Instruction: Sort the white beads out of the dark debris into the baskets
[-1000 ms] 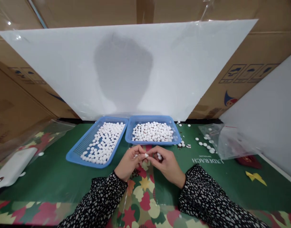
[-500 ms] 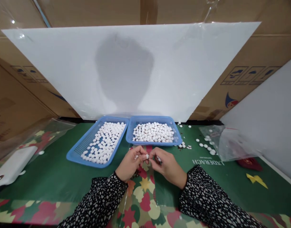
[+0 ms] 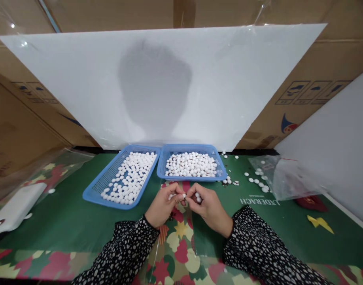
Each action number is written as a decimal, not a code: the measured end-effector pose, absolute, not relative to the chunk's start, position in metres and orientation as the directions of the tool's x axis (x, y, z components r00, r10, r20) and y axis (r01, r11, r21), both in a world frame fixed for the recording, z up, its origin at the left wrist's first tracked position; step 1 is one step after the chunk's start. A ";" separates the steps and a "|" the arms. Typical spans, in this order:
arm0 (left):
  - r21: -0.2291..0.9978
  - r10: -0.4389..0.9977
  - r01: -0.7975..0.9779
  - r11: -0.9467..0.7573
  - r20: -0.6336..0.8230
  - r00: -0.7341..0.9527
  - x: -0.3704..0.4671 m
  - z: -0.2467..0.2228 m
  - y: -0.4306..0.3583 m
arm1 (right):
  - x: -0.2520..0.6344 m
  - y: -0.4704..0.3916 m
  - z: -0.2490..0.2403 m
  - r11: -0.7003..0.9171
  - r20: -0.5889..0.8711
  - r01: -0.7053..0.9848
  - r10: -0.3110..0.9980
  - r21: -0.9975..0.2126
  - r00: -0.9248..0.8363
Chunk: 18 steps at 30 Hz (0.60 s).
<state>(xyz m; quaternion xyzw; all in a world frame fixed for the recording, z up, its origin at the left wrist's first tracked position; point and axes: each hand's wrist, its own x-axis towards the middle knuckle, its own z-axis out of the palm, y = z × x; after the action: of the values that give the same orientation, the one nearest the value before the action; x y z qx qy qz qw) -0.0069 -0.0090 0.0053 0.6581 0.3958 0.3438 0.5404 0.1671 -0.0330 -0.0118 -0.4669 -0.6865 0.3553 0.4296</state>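
Between the fingertips of my two hands is a small white ball (image 3: 184, 196). My left hand (image 3: 163, 202) pinches it from the left, with another white ball partly showing inside its curled fingers. From the right, my right hand (image 3: 209, 206) closes thumb and forefinger at the same ball, and a few more white balls (image 3: 198, 197) rest in its palm. Just beyond the hands stands a blue basket (image 3: 193, 179) heaped with white balls. A second blue basket (image 3: 94, 194), tilted to the left, holds a looser layer of them.
Loose white pieces (image 3: 260, 184) lie right of the baskets, near a clear plastic bag (image 3: 294, 178). A yellow scrap (image 3: 320, 224) and a dark red item (image 3: 312, 204) are at the right. A white device (image 3: 18, 208) sits far left. A white board (image 3: 217, 91) stands behind.
Both hands stay in nearly the same place. The right fingers have shifted slightly, so more of the white balls in that palm show.
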 end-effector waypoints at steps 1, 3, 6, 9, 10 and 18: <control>0.985 0.892 0.147 -0.092 0.016 0.451 -0.007 0.005 -0.009 | 0.168 -0.033 -0.010 0.292 0.242 0.316 0.952 -0.903 -0.189; 0.991 0.893 0.127 -0.041 -0.021 0.449 -0.008 0.005 -0.009 | 0.169 -0.031 -0.007 0.271 0.224 0.238 0.953 -0.933 -0.206; 0.996 0.898 0.060 0.068 -0.088 0.432 -0.008 0.002 -0.008 | 0.172 -0.029 -0.004 0.283 0.234 0.110 0.915 -0.953 -0.329; 0.985 0.890 0.012 0.171 -0.160 0.427 -0.006 -0.001 -0.006 | 0.171 -0.029 -0.006 0.320 0.251 0.127 0.888 -0.939 -0.384; 0.980 0.891 -0.002 0.201 -0.181 0.417 -0.006 -0.002 -0.006 | 0.170 -0.027 -0.007 0.341 0.264 0.160 0.891 -0.927 -0.370; 0.909 0.906 -0.249 0.333 -0.235 0.352 -0.014 0.014 0.001 | 0.176 0.050 0.011 0.590 0.499 0.542 0.804 -0.599 -0.323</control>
<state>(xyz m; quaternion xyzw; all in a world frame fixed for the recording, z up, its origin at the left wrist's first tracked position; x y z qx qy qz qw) -0.0142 0.0005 0.0142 0.4111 0.3994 0.4057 0.7120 0.1765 0.0496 0.0113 -0.4223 -0.7967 0.1640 0.4001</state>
